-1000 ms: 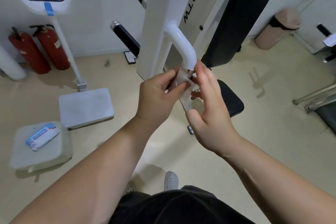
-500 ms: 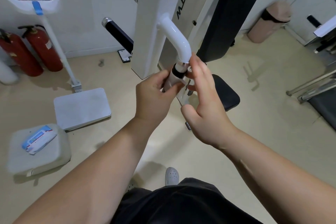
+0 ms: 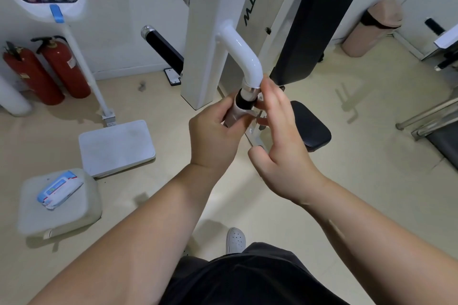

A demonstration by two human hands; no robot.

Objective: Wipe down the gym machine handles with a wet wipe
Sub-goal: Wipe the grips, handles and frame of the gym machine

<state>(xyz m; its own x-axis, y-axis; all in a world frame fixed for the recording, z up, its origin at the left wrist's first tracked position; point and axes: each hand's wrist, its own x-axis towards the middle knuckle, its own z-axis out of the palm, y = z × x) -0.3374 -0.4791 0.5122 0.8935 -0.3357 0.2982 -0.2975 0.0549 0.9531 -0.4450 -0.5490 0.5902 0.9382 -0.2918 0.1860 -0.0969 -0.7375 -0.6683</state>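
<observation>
A white bent tube (image 3: 244, 57) comes off the gym machine's white post and ends in a chrome ring and a black handle grip (image 3: 244, 102). A thin wet wipe (image 3: 235, 114) is wrapped around the grip just below the bare black band. My left hand (image 3: 215, 136) is closed around the wipe and grip from the left. My right hand (image 3: 282, 131) is on the right side of the handle, fingers spread, fingertips near the chrome ring and the wipe's edge. The lower part of the grip is hidden by my hands.
Two more black handles (image 3: 163, 47) stick out left of the post. A black seat pad (image 3: 309, 126) and backrest (image 3: 314, 25) lie behind my hands. A wipes pack (image 3: 59, 189) rests on a stool, beside a standing scale (image 3: 116, 146), two fire extinguishers (image 3: 64, 67), a bin (image 3: 371, 27).
The wipe, first bunched up by the chrome ring, has slid down the grip with my left hand, baring a black band. My right fingers have loosened and spread.
</observation>
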